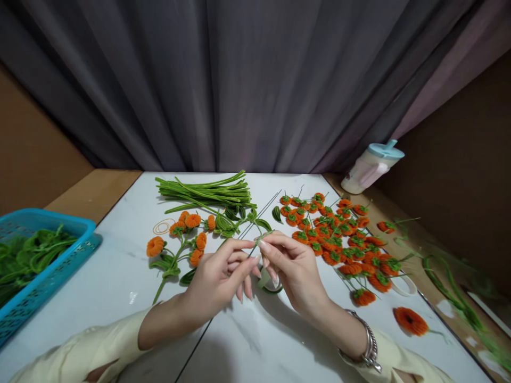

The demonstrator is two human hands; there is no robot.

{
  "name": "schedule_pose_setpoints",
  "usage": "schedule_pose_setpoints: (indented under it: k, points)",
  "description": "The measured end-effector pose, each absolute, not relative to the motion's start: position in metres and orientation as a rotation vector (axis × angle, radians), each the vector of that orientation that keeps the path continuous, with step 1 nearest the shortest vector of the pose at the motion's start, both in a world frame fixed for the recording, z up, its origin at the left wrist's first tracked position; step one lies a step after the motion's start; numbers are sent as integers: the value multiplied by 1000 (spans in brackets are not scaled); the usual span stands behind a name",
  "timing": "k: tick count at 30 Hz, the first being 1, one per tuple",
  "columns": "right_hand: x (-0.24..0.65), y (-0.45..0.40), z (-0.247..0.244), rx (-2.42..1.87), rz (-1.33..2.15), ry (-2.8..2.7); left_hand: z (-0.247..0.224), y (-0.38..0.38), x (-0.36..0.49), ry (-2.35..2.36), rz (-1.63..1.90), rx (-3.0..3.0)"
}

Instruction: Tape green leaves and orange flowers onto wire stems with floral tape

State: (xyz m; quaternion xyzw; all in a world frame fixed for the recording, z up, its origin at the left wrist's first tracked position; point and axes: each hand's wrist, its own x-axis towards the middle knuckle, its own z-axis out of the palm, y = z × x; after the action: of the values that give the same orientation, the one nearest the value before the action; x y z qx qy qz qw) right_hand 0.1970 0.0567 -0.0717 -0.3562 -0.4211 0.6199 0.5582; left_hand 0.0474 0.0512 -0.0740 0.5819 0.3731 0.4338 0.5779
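Note:
Both hands meet above the middle of the white table [131,324]. My left hand [223,274] pinches a thin dark wire. My right hand [291,266] has thumb and forefinger closed on a green stem [257,240], its tip touching the left fingertips. Leaves [263,224] extend from the stem away from me. A roll of green tape [268,281] lies under the fingers, partly hidden. Left of my hands lies a branch with orange flowers [155,246]. Many orange flower heads with green backs [331,242] spread to the right.
A bundle of green fuzzy stems [203,192] lies at the back. The blue basket [85,226] at left holds green leaves. A lidded cup [371,167] stands back right. Rubber bands [162,227], a white ring [405,285] and a loose orange flower [411,321] lie on the table.

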Motion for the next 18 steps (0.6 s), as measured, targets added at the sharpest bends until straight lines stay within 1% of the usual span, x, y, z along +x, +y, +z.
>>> schedule_pose_setpoints:
  k: [3, 9, 15, 18]
  points:
    - [197, 57, -73, -857, 1421, -1018, -78, 50, 47, 903, 1043, 1444]
    - [199, 59, -73, -883, 1405, -968, -76, 51, 47, 916, 913, 1370]
    - [198, 58, -71, -892, 1446, -990, -63, 60, 45, 1005, 971, 1434]
    - [197, 57, -70, -923, 1457, -987, -56, 67, 41, 1019, 877, 1467]
